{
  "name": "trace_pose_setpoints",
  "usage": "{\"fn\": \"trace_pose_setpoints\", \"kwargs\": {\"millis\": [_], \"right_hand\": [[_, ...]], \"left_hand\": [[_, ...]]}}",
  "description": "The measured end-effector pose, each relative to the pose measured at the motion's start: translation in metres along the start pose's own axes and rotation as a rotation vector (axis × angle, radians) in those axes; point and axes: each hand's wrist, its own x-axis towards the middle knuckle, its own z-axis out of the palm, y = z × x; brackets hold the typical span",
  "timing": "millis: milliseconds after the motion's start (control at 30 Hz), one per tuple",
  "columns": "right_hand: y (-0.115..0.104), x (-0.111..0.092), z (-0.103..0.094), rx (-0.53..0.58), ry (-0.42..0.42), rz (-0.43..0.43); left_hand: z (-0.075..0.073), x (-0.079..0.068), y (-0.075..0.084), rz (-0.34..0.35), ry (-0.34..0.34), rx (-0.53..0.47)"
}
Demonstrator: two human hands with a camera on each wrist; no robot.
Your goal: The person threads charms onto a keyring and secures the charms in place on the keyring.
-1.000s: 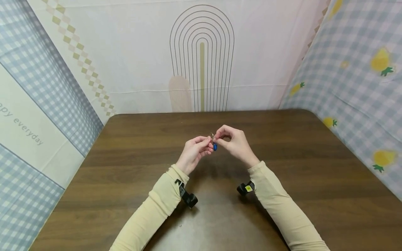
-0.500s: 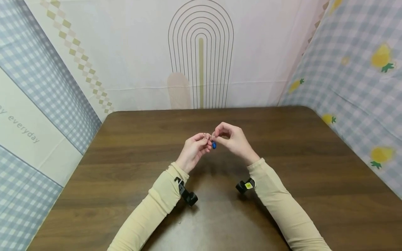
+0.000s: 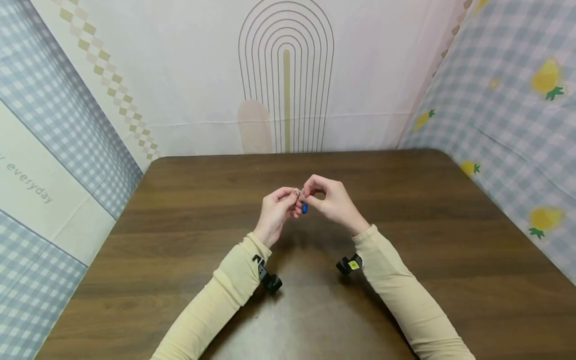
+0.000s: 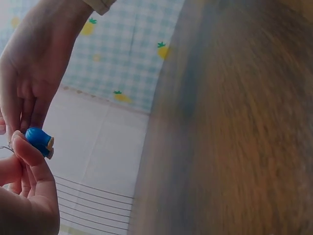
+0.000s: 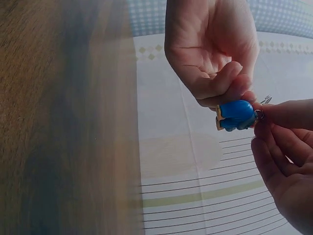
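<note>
A small blue figurine keychain (image 5: 237, 114) with yellowish feet hangs between my two hands, above the table. Its metal ring (image 5: 259, 114) and a bit of wire clasp (image 5: 266, 100) show at the fingertips in the right wrist view. My left hand (image 3: 275, 212) pinches the metal part between thumb and index finger. Close against it, my right hand (image 3: 332, 200) pinches the ring end with thumb and forefinger, its palm facing left. In the left wrist view the blue figure (image 4: 39, 141) sits just past the left fingers, the wire partly hidden by them.
A dark brown wooden table (image 3: 189, 210) spreads beneath the hands. Behind it hangs a white cloth (image 3: 193, 75) with arch lines, and a checked cloth (image 3: 504, 130) with yellow fruit prints stands at the right. Black wrist cameras (image 3: 271, 283) project inward from both sleeves.
The metal ring, upright and visible between the hands a second ago, is now mostly covered by the left fingers. Both hands stay close together, shifting slightly; the head view tilts down a little.
</note>
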Motion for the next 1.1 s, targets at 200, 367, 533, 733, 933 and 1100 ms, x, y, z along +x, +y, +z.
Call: {"fn": "trace_pose_setpoints", "kwargs": {"millis": [200,367,533,733,933,1100], "right_hand": [[-0.002,0.000,0.001,-0.034,0.000,0.008],[-0.004,0.000,0.001,-0.127,-0.020,-0.026],[-0.006,0.000,0.002,-0.175,-0.017,-0.064],[-0.010,-0.001,0.002,-0.200,-0.024,-0.070],[-0.012,-0.002,0.002,-0.246,-0.029,-0.079],[-0.014,-0.002,0.001,-0.258,-0.015,-0.074]], "left_hand": [[0.000,-0.001,0.000,0.045,0.014,0.083],[0.000,-0.002,0.000,0.091,0.025,0.177],[0.001,-0.007,0.006,0.095,0.017,0.218],[0.003,-0.013,0.014,0.088,0.034,0.250],[0.000,-0.005,0.004,0.087,0.062,0.246],[0.001,-0.005,0.000,0.137,0.085,0.284]]}}
